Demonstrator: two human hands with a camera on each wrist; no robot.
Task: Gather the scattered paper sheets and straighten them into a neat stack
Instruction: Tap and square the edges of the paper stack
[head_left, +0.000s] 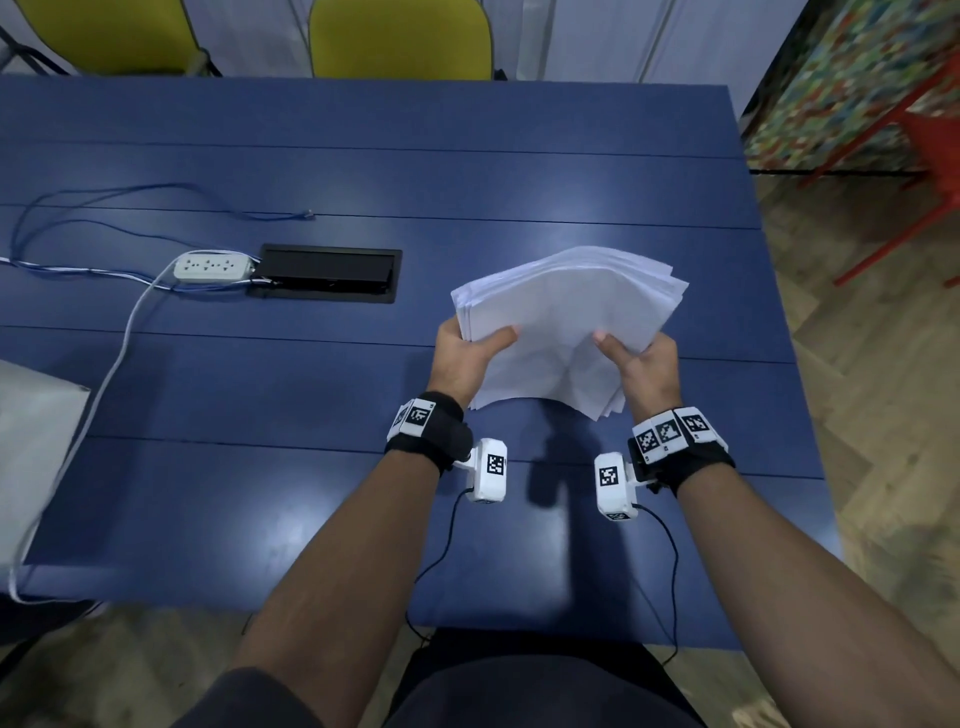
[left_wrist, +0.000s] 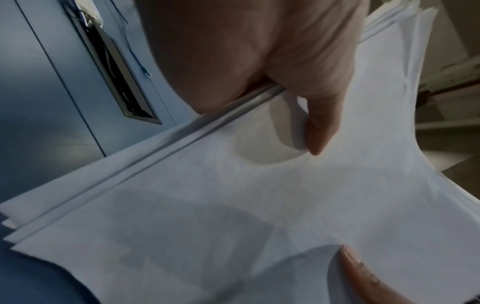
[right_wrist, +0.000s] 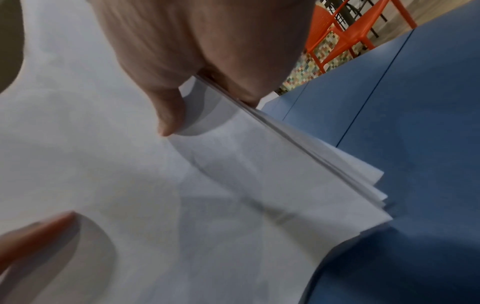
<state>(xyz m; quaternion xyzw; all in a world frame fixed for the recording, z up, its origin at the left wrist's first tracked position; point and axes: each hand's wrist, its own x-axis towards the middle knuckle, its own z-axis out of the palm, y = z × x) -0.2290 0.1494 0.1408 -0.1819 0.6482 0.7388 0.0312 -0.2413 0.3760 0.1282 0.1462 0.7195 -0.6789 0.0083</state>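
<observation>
Paper sheets (head_left: 561, 332) were held above the blue table (head_left: 311, 395) in both hands, a loose white bundle whose edges had not been squared — corners fanned out at the near right and at the far end. Nearest the camera, both forearms wore black wrist straps with white marker blocks (head_left: 488, 470). The left hand (head_left: 465, 358) gripped the bundle's left edge, thumb pressed flat on the top sheet and the fingers curled underneath, out of sight in the head view. The right hand (head_left: 649, 366) gripped the right edge the same way, thumb on top, fingers hidden below. Between the two thumbs the top sheet buckled into shallow creases. In the left wrist view the sheets' stepped edges (left_wrist: 155, 144) ran out from under the thumb; in the right wrist view the layered corner (right_wrist: 363, 185) splayed just beyond the thumb tip. Beyond the left hand's fingers lay a black recessed cable hatch (head_left: 324, 273), with a white power strip (head_left: 213, 266) beside it and blue and white cables (head_left: 119, 332) trailing away. Farther off stood two yellow chairs (head_left: 400, 39) — and, past the right hand, a red chair (head_left: 914, 171) on the wood floor.
</observation>
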